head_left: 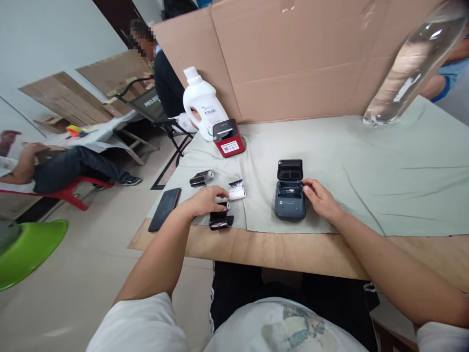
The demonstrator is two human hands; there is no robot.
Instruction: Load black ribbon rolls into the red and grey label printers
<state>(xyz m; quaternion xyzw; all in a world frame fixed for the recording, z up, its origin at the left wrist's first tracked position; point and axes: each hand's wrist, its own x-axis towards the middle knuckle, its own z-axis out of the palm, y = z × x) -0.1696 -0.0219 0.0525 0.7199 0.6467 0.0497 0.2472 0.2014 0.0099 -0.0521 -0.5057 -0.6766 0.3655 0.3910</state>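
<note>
A dark grey label printer (289, 208) sits on the cloth with its lid (290, 169) raised. My right hand (320, 199) has its fingers closed on the printer's right edge. My left hand (208, 200) is over the small rolls at the left, its fingers bent and apart. Beneath its fingertips lies a black-wrapped roll (223, 207), partly hidden by the hand; whether they touch is hard to see. Nearer the table edge is another black wrapper (221, 223). Farther back lies a roll with a white end (201, 178). A small white printed packet (237, 189) rests beside my left fingertips.
A phone (164, 209) lies at the table's left edge. Behind stand a red and black printer (229, 139) and a white jug (205, 105). A tall clear bottle (410, 68) stands at the back right, before a cardboard partition (300, 63). Other people sit at the left and behind.
</note>
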